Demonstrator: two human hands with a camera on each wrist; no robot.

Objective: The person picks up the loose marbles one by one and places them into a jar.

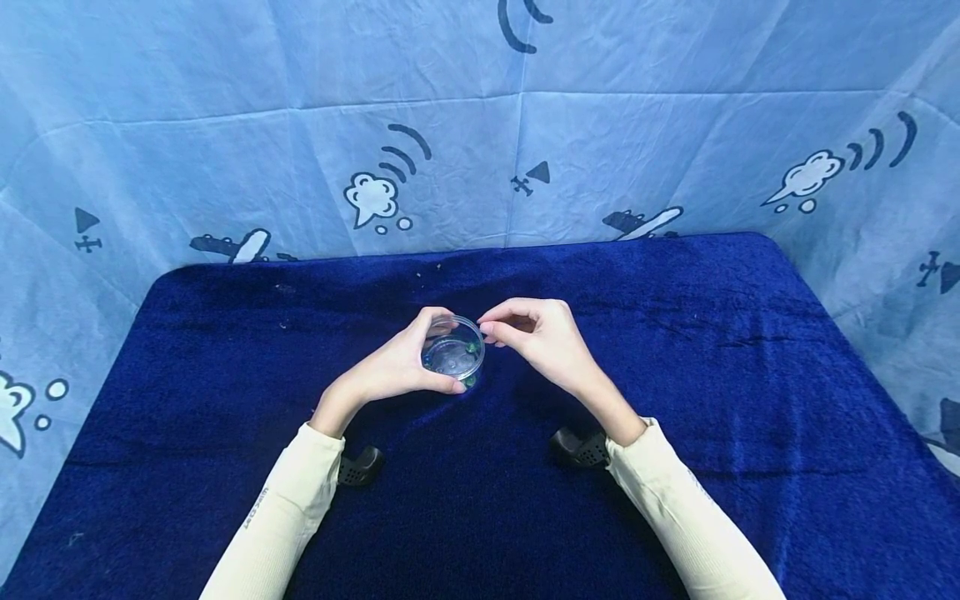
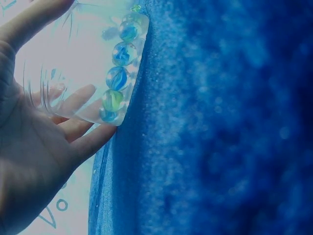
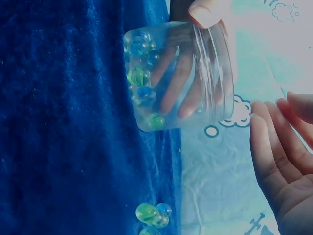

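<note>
My left hand (image 1: 405, 358) grips a clear plastic jar (image 1: 453, 360), thumb on the near side and fingers round the far side. The jar has no lid on, and its base is right at the blue cloth. Several blue and green glass marbles (image 2: 118, 78) lie along its bottom. Just right of the rim is my right hand (image 1: 543, 337), thumb and fingertips close together; in the right wrist view its fingers (image 3: 274, 137) are loosely bent with nothing visible between them. Several more marbles (image 3: 152, 214) rest on the cloth beside the jar.
Dark blue velvet cloth (image 1: 465, 517) covers the table. Behind its far edge hangs a light blue printed curtain (image 1: 465, 167), which also runs along both sides. A black wrist camera mount (image 1: 581, 448) sits under the right wrist, another (image 1: 362, 467) at the left.
</note>
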